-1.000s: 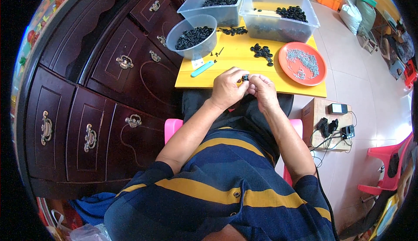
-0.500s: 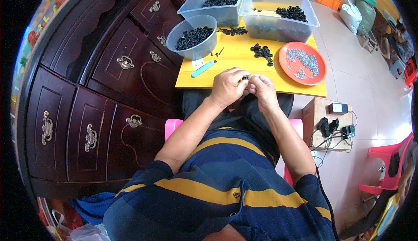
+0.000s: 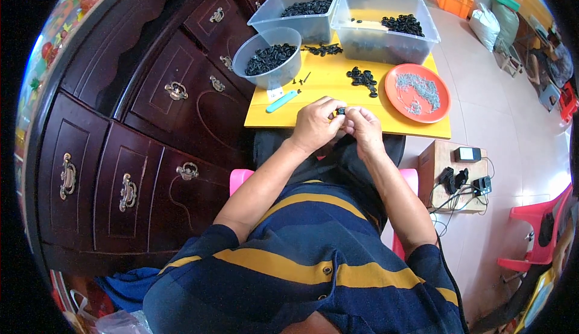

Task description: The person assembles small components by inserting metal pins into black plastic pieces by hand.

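Just over the table's near edge, my left hand (image 3: 315, 123) is closed on a small black plastic part (image 3: 341, 111), gripped between thumb and fingers. From the other side my right hand (image 3: 365, 130) pinches at the same part. Its fingertips hide whether it also holds something tiny. Beyond my hands lies a small pile of black oval parts (image 3: 362, 81). To the right, an orange-red plate (image 3: 395, 101) carries many thin silvery metal pieces (image 3: 421, 90). A turquoise-handled tool (image 3: 281, 101) lies left of my left hand, with a few tiny dark pieces (image 3: 300, 81) near it.
A round clear tub (image 3: 294, 68) and two rectangular clear bins (image 3: 386, 50) with black parts stand on the yellow table (image 3: 422, 130). Dark wooden drawers (image 3: 163, 86) close off the left. Right of me, a wooden box (image 3: 443, 153) bears chargers and cables; a pink chair (image 3: 534, 231) stands beyond.
The black part shows slightly more between my fingertips, seemingly turned a little. Both hands otherwise keep their place, and the whole view has shifted slightly.
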Demonstrator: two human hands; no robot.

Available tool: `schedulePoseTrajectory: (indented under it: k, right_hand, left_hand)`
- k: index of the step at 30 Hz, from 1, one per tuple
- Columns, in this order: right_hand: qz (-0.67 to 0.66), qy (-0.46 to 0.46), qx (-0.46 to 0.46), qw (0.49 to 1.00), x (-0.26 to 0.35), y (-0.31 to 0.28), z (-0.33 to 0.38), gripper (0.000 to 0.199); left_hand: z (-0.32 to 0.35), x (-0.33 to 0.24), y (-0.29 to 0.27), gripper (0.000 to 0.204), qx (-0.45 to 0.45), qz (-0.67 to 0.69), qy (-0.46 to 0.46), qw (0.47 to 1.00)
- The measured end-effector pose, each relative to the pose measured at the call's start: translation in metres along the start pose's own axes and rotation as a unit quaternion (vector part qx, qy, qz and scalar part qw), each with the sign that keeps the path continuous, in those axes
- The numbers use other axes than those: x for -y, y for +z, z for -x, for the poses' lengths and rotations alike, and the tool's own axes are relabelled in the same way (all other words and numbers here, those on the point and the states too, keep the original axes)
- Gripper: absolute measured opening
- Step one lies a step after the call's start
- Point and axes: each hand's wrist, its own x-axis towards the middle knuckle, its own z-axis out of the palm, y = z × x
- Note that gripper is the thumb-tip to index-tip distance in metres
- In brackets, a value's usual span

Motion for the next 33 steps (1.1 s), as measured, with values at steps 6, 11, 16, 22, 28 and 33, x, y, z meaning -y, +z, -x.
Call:
schedulePoseTrajectory:
  k: [6,11,16,22,28,33]
  right_hand:
    - [-0.003,-0.004,-0.006,1.0,0.0,0.002,-0.001,0.014]
    - [0.011,-0.015,-0.011,1.0,-0.002,-0.001,-0.002,0.015]
    - [0.053,-0.038,-0.013,0.998,-0.003,-0.005,-0.004,0.015]
    - [0.101,0.041,0.045,0.993,0.001,-0.001,0.002,0.016]
    - [0.104,0.01,0.05,0.993,0.0,-0.007,0.003,0.012]
    - [0.13,-0.012,0.033,0.991,0.003,-0.005,0.006,0.014]
  left_hand:
    - [-0.004,0.001,-0.003,0.019,0.004,0.006,0.005,1.0]
    - [-0.007,-0.002,-0.003,0.021,0.034,0.017,-0.001,0.999]
    - [-0.009,0.002,-0.007,0.02,0.079,0.067,-0.048,0.993]
    - [-0.002,0.023,-0.011,0.013,0.162,0.255,-0.23,0.925]
    - [-0.008,0.049,-0.032,0.015,0.35,0.227,-0.315,0.852]
    - [-0.091,0.089,-0.064,0.017,0.225,0.237,-0.273,0.905]
